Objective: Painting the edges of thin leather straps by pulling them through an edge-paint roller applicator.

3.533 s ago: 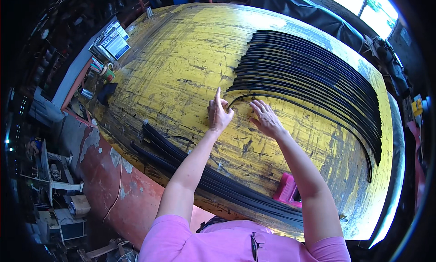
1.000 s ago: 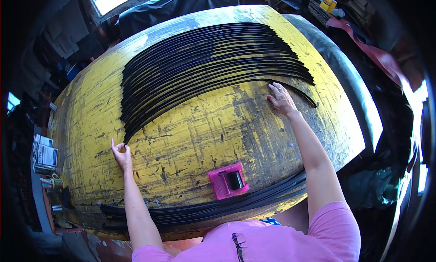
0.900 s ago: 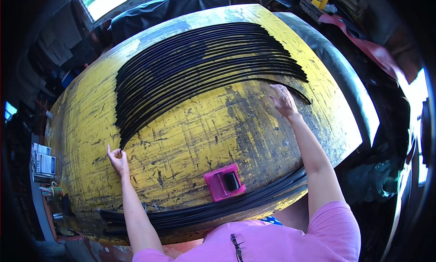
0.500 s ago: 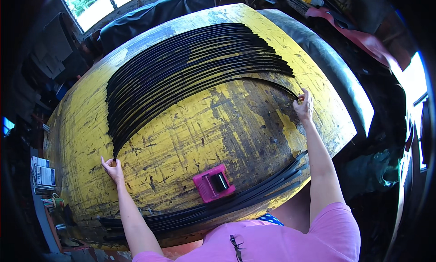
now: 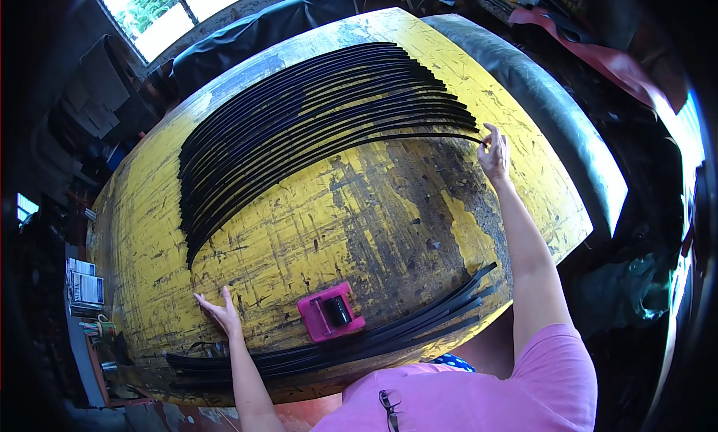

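Many long black strips [image 5: 292, 118] lie side by side in a broad curved band on the scuffed yellow table top [image 5: 404, 215]. My right hand [image 5: 491, 149] pinches the right end of the nearest strip, just below the band's right end. My left hand [image 5: 218, 308] is open over the yellow surface, below the band's left end, with fingers spread. A pink tool with a black roller [image 5: 318, 320] sits between my forearms, beside a loose bunch of black strips [image 5: 411, 320] along the near edge.
Grey-green sheeting [image 5: 546, 118] runs along the right side, with pinkish material [image 5: 598, 65] beyond. Dark draped material [image 5: 254, 28] lines the far edge below a window [image 5: 161, 17]. Papers and small containers [image 5: 86, 288] stand at the left.
My left hand has released the strip's left end and moved down and right, opening. My right hand, which moved to the right end, has shifted it upward toward the other strips.
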Demonstrator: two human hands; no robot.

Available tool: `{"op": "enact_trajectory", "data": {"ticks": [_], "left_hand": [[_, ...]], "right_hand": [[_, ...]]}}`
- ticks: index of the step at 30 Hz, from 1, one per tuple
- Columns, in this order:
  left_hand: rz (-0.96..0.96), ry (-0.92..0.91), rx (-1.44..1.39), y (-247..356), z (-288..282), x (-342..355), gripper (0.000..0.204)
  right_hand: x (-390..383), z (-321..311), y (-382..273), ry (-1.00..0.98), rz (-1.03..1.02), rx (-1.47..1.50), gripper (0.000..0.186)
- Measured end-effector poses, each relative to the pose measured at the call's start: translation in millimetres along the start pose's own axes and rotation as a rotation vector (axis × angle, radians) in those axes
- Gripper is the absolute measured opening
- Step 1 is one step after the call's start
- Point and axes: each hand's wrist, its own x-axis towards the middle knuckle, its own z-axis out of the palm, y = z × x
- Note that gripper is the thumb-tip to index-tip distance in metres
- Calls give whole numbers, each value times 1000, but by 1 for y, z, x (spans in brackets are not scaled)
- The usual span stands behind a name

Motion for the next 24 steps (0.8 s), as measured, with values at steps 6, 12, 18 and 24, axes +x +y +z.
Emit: {"op": "enact_trajectory", "data": {"ticks": [6, 12, 18, 24], "left_hand": [[-13, 60, 23, 5, 2, -1, 87], [2, 76, 0, 9, 2, -2, 86], [-15, 69, 8, 14, 0, -1, 86], [-10, 73, 1, 9, 1, -1, 88]], "right_hand": [[24, 7, 4, -67, -76, 11, 49], [22, 14, 12, -90, -27, 34, 50], [19, 19, 18, -83, 12, 37, 50], [-2, -9, -9, 3, -17, -29, 39]]}}
